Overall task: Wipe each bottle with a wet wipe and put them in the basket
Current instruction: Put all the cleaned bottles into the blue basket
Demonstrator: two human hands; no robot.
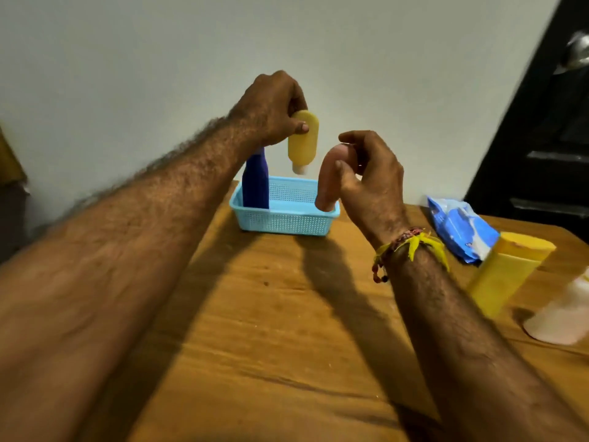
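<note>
Two bottles already stand in the light blue basket (287, 220) at the far edge of the tabletop (271, 330): a dark blue bottle (255, 183) at its left end and a pink bottle (330, 180) at its right. My left hand (271, 110) grips a small yellow bottle (302, 138) cap-down above the basket. My right hand (369, 173) hangs loosely curled beside the pink bottle; I cannot tell whether it touches. A larger yellow bottle (506, 272) and the blue wipes pack (459, 228) lie to the right.
</note>
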